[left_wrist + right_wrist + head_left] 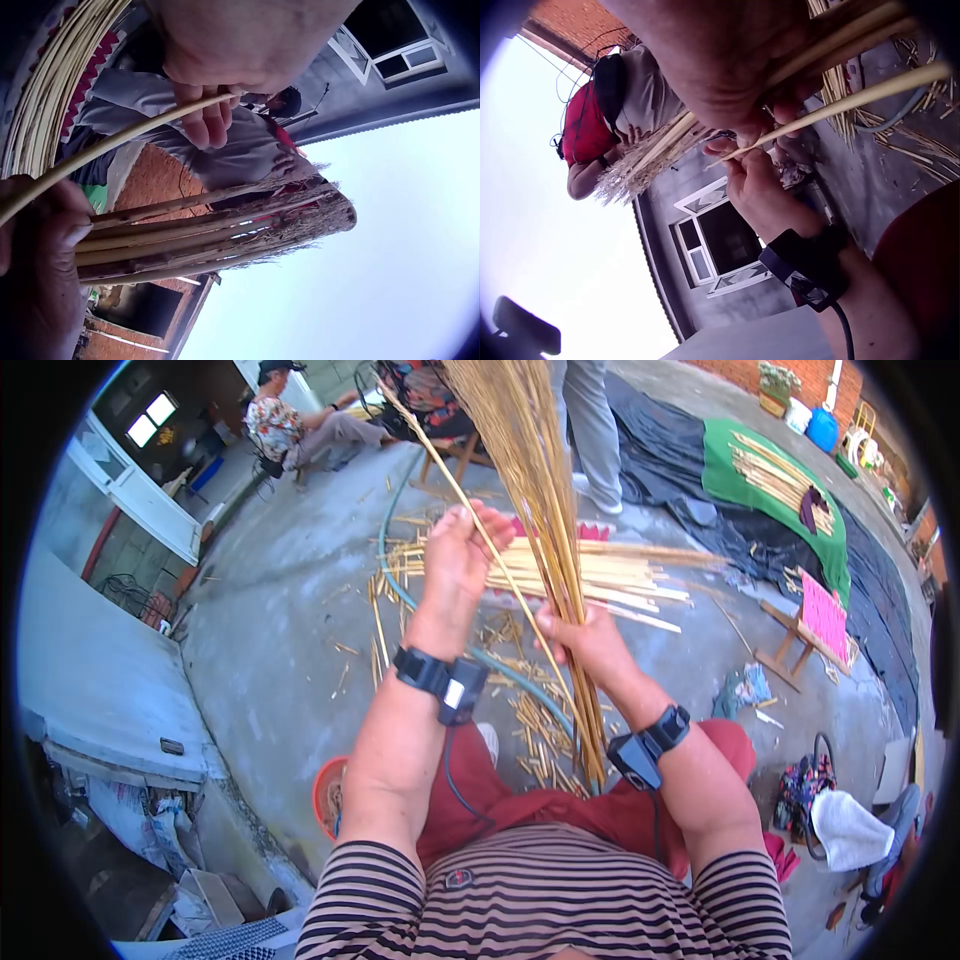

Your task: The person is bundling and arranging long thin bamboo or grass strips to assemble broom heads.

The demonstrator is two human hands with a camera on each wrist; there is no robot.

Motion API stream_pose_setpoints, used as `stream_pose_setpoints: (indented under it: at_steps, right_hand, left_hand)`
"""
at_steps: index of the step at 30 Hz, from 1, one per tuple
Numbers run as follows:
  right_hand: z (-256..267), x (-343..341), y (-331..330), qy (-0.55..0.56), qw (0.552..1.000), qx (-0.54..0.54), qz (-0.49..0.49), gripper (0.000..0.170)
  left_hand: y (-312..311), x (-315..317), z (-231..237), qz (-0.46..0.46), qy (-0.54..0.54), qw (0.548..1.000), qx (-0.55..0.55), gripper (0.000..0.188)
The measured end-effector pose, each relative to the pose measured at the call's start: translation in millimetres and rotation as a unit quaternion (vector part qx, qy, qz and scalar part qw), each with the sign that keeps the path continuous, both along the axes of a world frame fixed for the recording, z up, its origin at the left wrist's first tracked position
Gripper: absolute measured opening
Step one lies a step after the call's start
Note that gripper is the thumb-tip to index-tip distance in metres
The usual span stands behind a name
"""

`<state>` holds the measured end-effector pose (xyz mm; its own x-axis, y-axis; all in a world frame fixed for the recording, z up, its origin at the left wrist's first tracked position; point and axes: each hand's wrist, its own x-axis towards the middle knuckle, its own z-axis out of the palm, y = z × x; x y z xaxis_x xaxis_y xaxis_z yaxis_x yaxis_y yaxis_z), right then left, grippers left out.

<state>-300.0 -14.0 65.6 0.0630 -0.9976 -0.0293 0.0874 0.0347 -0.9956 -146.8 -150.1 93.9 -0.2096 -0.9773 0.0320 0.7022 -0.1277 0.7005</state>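
My right hand [590,645] grips a bundle of long, dry broom-like stalks [565,560] with feathery brushy tops, its lower ends hanging down between my knees. One pale single stalk [425,445] slants across the front of that bundle, passing by my right thumb. Higher up, my left hand [465,550] has it between thumb and fingers, the other fingers loosely extended. In the left wrist view the stalk runs from the right hand [45,262] to the left fingertips. The right wrist view shows the left hand [765,195] at the stalk's thin part.
A pile of pale stalks [630,575] lies ahead on the ground, with short cut pieces [545,740] scattered below. A green hose [400,585] crosses the concrete. More stalks lie on a green cloth [725,460]. One person stands ahead; another sits at the back left. A red bucket [328,790] is beside my leg.
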Motion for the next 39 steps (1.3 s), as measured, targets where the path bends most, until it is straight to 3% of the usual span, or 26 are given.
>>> stream_pose_setpoints:
  at_steps: [5, 10, 31, 39]
  right_hand:
    - [1.0, -3.4, -4.5, -0.108, 0.991, 0.076, 0.037, 0.015]
    - [-0.7, -12.9, -9.3, -0.177, 0.977, 0.106, 0.048, 0.014]
    - [-17.5, -6.9, -8.0, -0.166, 0.978, 0.111, 0.057, 0.014]
    - [7.8, -28.1, -2.1, -0.145, 0.987, 0.07, 0.02, 0.018]
  left_hand:
    - [9.2, -14.3, 6.7, -0.043, 0.076, 0.992, -0.096, 0.014]
    - [9.2, -6.3, 17.5, -0.041, 0.047, 0.989, -0.135, 0.015]
    - [18.1, 6.3, 19.2, -0.006, -0.068, 0.984, -0.166, 0.011]
    - [34.0, -24.7, 1.6, -0.07, -0.193, 0.965, -0.163, 0.012]
